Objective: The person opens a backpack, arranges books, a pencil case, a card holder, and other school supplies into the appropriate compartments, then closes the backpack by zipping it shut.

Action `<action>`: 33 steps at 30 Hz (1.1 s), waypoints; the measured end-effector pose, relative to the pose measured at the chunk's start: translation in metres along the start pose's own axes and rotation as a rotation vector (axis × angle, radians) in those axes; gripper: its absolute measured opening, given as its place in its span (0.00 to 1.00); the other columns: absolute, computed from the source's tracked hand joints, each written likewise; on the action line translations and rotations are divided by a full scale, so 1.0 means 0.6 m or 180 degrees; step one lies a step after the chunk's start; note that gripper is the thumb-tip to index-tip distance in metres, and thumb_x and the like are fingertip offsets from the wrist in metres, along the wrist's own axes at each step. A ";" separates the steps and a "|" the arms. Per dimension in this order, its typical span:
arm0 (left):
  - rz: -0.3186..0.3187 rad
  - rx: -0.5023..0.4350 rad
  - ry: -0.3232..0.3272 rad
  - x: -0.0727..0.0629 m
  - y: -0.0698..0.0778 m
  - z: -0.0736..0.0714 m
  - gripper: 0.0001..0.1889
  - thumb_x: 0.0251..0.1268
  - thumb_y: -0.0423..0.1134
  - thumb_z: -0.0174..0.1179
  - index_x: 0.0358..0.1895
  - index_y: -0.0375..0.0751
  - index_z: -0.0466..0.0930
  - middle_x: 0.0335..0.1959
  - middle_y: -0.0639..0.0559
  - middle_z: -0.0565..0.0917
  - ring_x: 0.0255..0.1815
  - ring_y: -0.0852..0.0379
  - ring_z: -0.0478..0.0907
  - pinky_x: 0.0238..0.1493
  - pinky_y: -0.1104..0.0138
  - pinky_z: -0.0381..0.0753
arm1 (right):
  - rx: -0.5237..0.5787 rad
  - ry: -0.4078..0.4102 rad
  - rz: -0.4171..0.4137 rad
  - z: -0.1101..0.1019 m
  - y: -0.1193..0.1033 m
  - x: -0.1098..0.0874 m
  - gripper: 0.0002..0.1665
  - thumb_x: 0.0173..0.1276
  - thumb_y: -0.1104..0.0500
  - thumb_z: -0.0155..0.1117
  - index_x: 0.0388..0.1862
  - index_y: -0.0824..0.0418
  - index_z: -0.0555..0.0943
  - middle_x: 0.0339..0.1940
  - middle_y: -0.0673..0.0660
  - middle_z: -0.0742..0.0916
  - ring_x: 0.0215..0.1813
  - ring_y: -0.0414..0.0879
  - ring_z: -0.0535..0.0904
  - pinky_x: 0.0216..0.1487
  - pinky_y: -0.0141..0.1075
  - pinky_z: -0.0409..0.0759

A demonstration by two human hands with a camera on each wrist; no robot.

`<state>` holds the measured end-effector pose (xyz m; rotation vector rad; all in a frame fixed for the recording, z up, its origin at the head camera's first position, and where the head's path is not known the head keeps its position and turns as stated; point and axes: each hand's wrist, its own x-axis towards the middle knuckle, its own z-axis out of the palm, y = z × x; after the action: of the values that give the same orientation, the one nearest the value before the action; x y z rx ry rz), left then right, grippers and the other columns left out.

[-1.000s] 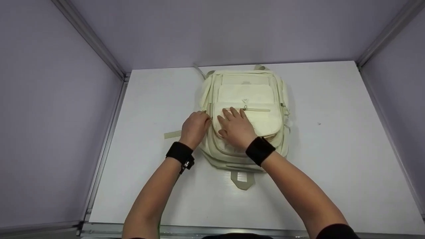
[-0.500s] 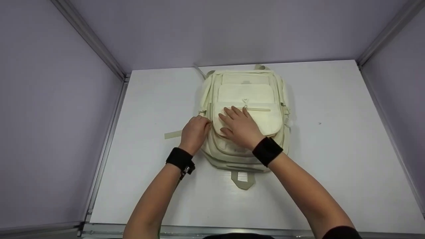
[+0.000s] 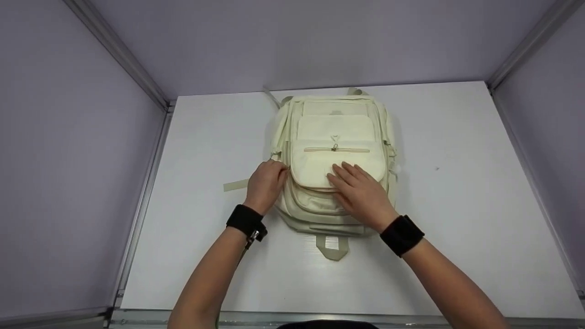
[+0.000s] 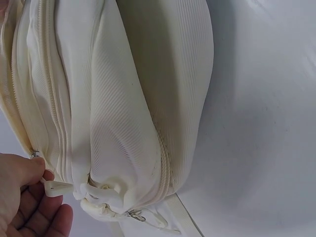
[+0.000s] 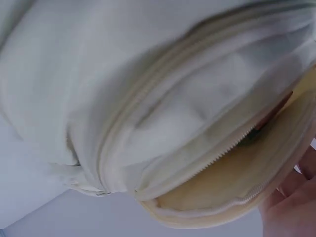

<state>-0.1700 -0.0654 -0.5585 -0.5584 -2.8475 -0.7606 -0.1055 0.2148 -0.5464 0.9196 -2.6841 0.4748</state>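
A cream backpack (image 3: 338,128) lies front side up, its grey-green top handle (image 3: 332,249) toward me. At its left side my left hand (image 3: 266,183) pinches a zipper pull between thumb and finger. The metal slider (image 4: 34,154) shows just above the thumb in the left wrist view. My right hand (image 3: 362,195) lies with straight fingers on the lower edge of the front pocket (image 3: 311,171). In the right wrist view, this pocket's mouth gapes, with zipper teeth (image 5: 224,150) apart and a yellowish lining (image 5: 212,185). Something small and dark shows inside.
The bag rests on a white table (image 3: 457,228) with pale purple panels (image 3: 320,41) around it. A loose strap end (image 3: 235,185) sticks out left. Another strap (image 3: 270,96) reaches the back edge. A small speck (image 3: 437,168) lies at right.
My right hand has slid right and toward me, from the pocket's small front zipper to its lower edge. My left hand has moved slightly toward me along the bag's left side.
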 end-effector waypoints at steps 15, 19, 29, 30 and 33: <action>0.0060 0.0059 -0.0010 -0.006 0.009 -0.007 0.05 0.75 0.39 0.62 0.44 0.43 0.86 0.39 0.51 0.85 0.42 0.51 0.81 0.44 0.60 0.79 | -0.0302 0.0256 -0.0260 0.035 0.006 -0.021 0.33 0.66 0.72 0.69 0.69 0.57 0.79 0.72 0.61 0.77 0.74 0.59 0.69 0.72 0.53 0.66; 0.0170 0.0097 0.0003 -0.019 0.016 -0.009 0.05 0.74 0.38 0.63 0.40 0.42 0.85 0.36 0.51 0.84 0.39 0.52 0.80 0.42 0.61 0.79 | -0.0329 0.0214 -0.0238 0.036 0.006 -0.020 0.32 0.67 0.72 0.68 0.70 0.57 0.79 0.73 0.61 0.76 0.75 0.60 0.68 0.72 0.54 0.66; 0.0606 0.0205 0.0112 -0.053 0.049 -0.011 0.05 0.74 0.36 0.62 0.37 0.41 0.85 0.32 0.51 0.83 0.34 0.51 0.79 0.36 0.61 0.79 | -0.0331 0.0338 -0.0272 0.038 0.010 -0.018 0.31 0.65 0.72 0.70 0.67 0.58 0.81 0.71 0.62 0.78 0.73 0.62 0.70 0.70 0.56 0.68; 0.0646 0.0237 0.0128 -0.056 0.053 -0.010 0.05 0.73 0.35 0.63 0.38 0.41 0.85 0.32 0.50 0.83 0.34 0.51 0.80 0.36 0.61 0.79 | -0.0325 0.0345 -0.0272 0.039 0.010 -0.018 0.31 0.65 0.72 0.70 0.67 0.58 0.81 0.71 0.62 0.78 0.73 0.62 0.71 0.70 0.56 0.68; 0.0764 0.0356 0.0175 -0.063 0.066 -0.005 0.03 0.72 0.35 0.64 0.37 0.41 0.85 0.31 0.50 0.82 0.33 0.51 0.80 0.34 0.61 0.79 | -0.0332 0.0352 -0.0262 0.041 0.011 -0.019 0.30 0.65 0.72 0.70 0.66 0.57 0.81 0.71 0.62 0.78 0.73 0.62 0.71 0.70 0.56 0.68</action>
<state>-0.1200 -0.0471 -0.5466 -0.8291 -2.6864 -0.5629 -0.1047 0.2162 -0.5743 0.9412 -2.5348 0.3537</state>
